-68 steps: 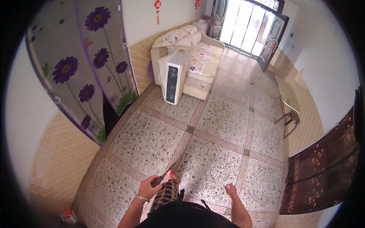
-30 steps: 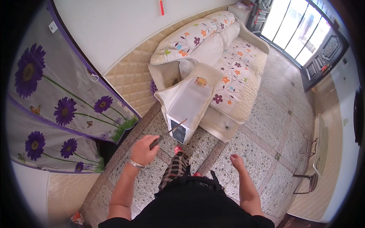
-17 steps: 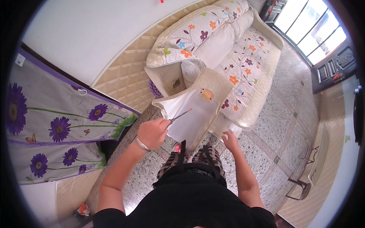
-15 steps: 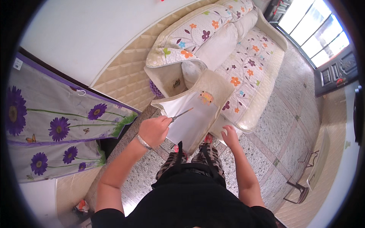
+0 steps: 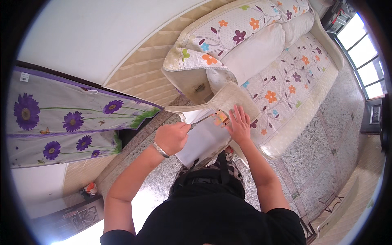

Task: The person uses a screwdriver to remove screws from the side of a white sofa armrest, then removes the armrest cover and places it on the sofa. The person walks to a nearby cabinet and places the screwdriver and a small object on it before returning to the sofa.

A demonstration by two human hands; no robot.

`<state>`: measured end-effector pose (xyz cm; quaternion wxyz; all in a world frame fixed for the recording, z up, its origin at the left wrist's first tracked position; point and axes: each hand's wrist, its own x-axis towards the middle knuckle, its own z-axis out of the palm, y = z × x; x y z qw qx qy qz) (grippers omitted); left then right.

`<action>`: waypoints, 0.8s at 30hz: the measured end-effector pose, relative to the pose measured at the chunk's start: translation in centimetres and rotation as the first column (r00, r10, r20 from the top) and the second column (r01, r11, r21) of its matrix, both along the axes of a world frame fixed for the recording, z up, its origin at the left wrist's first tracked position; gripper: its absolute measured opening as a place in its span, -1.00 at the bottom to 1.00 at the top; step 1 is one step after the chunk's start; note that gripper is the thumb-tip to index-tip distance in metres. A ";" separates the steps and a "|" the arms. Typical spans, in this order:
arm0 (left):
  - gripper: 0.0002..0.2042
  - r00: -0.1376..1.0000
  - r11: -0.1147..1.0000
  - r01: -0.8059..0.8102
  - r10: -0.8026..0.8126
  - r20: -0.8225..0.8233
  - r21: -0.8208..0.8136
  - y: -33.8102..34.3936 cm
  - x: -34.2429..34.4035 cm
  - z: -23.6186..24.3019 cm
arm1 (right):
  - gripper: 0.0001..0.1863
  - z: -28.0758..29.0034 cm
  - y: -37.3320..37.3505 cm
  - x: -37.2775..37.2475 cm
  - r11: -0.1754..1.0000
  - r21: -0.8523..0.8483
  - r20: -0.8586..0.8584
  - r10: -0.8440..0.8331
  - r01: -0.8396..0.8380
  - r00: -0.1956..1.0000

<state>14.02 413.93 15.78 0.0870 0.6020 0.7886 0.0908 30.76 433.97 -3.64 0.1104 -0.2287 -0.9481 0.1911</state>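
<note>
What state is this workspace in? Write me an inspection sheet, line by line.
Surface: beige upholstered piece at the floral sofa's near end, bearing a pale panel and orange-yellow figure.
Things: thin-shafted tool, tip near the figure; contact unclear.
Clutter: orange-and-white item at lower left, kind unclear.
Hands: left hand closed around the tool; right hand open, fingers spread beside the figure.
Cables: nothing seen.
Surroundings: purple-flowered curtain, speckled floor.
</note>
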 end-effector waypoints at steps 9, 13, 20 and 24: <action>-0.79 1.000 0.993 0.000 0.001 0.010 -0.115 2.8 0.1 -0.6 | -0.28 -0.9 0.4 0.2 0.999 0.027 -0.053 -0.027 0.028 0.998; -0.80 1.000 0.993 0.019 -0.018 0.012 -0.119 3.4 -0.2 -0.9 | -0.28 -1.4 0.4 0.1 0.999 0.026 -0.067 -0.034 0.036 0.997; -0.79 1.000 0.986 0.031 -0.031 0.004 -0.165 4.1 -0.4 -0.8 | -0.26 -1.7 0.4 0.1 0.999 0.014 -0.057 -0.035 0.036 0.998; -0.79 0.999 0.988 0.033 -0.032 0.008 -0.150 4.2 -0.5 -0.7 | -0.27 -1.8 0.4 -0.1 0.999 0.012 -0.040 -0.038 0.039 0.998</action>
